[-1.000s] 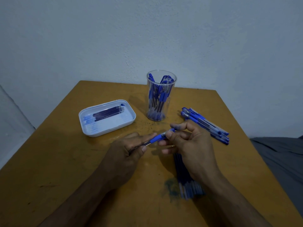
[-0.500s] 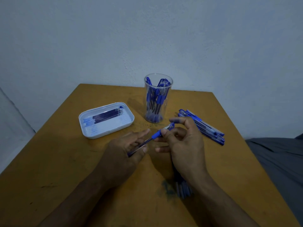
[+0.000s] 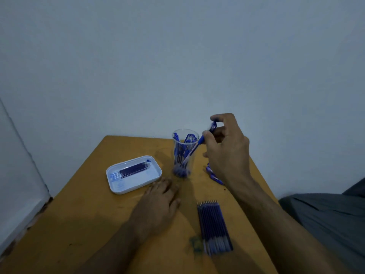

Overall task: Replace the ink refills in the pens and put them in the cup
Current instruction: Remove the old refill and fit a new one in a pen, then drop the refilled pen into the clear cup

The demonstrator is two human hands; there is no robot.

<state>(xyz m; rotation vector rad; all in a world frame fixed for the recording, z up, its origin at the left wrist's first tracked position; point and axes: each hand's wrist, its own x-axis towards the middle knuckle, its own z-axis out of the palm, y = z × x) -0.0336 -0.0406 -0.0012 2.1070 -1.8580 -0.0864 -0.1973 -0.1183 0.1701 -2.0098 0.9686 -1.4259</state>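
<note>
From the head camera, the right hand [image 3: 225,149] pinches a pen [image 3: 199,144] near its upper end, between thumb and curled index finger, above and just right of the cup [image 3: 184,153]. The pen's long axis slants from upper right to lower left, its capped blue end up by the fingertips and its lower end going down across the cup's rim; whether the tip is already inside the cup is hard to tell, as the barrel is blurred against the plastic.

The cup is a tall, clear, round tumbler standing upright on the table [image 3: 83,224], holding a bunch of blue-capped pens too crowded to count. The left hand [image 3: 160,202] lies palm down on the table, fingers straight and loosely spread, holding nothing, between the tray [image 3: 134,174] and the refills [image 3: 214,227].

The tray is one white, shallow, rounded rectangle with a thin row of dark refills lying lengthwise in it. The nearer refills form one flat, tight bundle of slim dark-blue rods, tips pointing away from the person, with paler near ends. A few more pens [image 3: 213,174] peek out behind the right wrist. The table is smooth, ochre, and scuffed, with an ink stain [image 3: 195,243] beside the bundle.
</note>
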